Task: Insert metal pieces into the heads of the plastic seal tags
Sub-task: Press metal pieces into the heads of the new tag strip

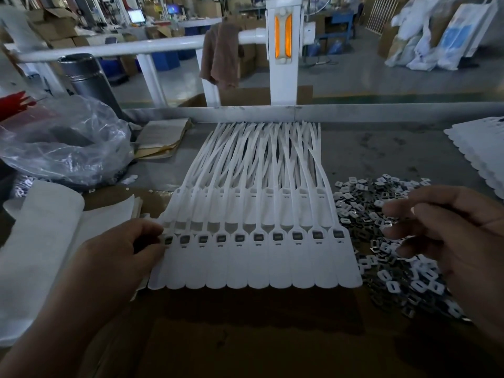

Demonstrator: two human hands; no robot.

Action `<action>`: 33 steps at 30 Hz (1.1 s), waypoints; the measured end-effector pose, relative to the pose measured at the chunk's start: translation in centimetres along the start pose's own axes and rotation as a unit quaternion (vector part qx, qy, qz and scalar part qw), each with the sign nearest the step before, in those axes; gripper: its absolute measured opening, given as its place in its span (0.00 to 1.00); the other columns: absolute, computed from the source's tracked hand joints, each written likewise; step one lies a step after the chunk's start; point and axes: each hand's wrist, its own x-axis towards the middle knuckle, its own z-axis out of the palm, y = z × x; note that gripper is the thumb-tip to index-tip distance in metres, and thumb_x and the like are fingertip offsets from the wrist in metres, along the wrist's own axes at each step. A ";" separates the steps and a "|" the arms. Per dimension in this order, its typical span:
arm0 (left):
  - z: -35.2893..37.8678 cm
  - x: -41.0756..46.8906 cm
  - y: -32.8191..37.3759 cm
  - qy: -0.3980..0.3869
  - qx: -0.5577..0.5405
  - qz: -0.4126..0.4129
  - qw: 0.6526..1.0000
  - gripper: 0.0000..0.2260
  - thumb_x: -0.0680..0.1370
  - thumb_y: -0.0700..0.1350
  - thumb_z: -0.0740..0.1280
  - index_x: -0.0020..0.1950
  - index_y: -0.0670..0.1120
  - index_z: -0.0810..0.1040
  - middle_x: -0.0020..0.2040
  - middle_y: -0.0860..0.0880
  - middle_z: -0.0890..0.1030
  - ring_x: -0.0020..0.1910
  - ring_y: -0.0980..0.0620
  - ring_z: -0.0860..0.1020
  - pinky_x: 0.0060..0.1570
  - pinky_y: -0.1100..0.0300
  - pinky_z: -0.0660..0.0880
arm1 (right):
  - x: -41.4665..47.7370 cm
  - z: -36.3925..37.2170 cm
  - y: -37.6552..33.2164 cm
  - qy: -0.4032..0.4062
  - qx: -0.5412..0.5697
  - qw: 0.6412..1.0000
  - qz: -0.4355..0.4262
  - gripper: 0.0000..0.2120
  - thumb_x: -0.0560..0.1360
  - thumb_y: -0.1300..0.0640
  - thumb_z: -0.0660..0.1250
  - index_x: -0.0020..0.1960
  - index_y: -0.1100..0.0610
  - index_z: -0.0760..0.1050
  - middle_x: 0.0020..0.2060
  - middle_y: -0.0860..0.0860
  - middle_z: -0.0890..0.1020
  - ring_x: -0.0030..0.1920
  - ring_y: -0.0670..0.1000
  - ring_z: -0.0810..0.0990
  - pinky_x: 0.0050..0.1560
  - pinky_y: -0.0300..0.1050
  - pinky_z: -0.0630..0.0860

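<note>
As the seal tags (256, 257) look light and bendy, our left hand (117, 257) pinches their left edge; our right hand (450, 236) hangs loosely curled above slippery metal pieces (381, 197), grip unclear.

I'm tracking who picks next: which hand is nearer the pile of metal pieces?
Right. The right hand reaches over the pile of metal pieces from its right side. The left hand is on the far side of the strip of seal tags, pinching its left edge.
</note>
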 end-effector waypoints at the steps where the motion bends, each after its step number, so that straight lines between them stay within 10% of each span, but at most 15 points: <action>1: 0.0 0.0 -0.1 -0.004 0.002 -0.007 1.000 0.08 0.75 0.54 0.65 0.50 0.68 0.73 0.44 0.69 0.75 0.45 0.63 0.76 0.39 0.60 0.75 | 0.0 0.1 -0.2 0.003 0.002 1.000 0.002 0.11 0.71 0.45 0.68 0.49 0.46 0.83 0.46 0.52 0.86 0.40 0.55 0.85 0.34 0.43 0.81; 19: 1.8 0.9 2.4 0.047 0.016 -0.075 0.996 0.12 0.75 0.62 0.63 0.50 0.55 0.70 0.40 0.59 0.73 0.39 0.59 0.74 0.31 0.61 0.71 | -0.4 0.8 -1.3 -0.019 0.036 0.998 0.039 0.16 0.60 0.42 0.69 0.45 0.46 0.84 0.42 0.53 0.86 0.36 0.54 0.85 0.32 0.41 0.80; 29: 1.9 1.3 2.1 0.038 0.015 -0.099 0.994 0.17 0.74 0.63 0.64 0.57 0.56 0.70 0.46 0.57 0.73 0.40 0.58 0.74 0.29 0.60 0.72 | -0.9 0.8 -1.6 -0.008 0.015 0.998 0.055 0.14 0.79 0.60 0.62 0.44 0.47 0.84 0.42 0.54 0.86 0.35 0.54 0.85 0.31 0.40 0.79; 33: 0.8 0.1 3.0 0.063 0.040 -0.083 0.994 0.25 0.73 0.65 0.63 0.64 0.52 0.70 0.42 0.59 0.73 0.40 0.57 0.75 0.35 0.55 0.76 | -0.8 1.2 -2.2 -0.012 0.060 0.996 0.062 0.07 0.68 0.50 0.69 0.44 0.46 0.84 0.42 0.53 0.87 0.36 0.52 0.85 0.31 0.40 0.79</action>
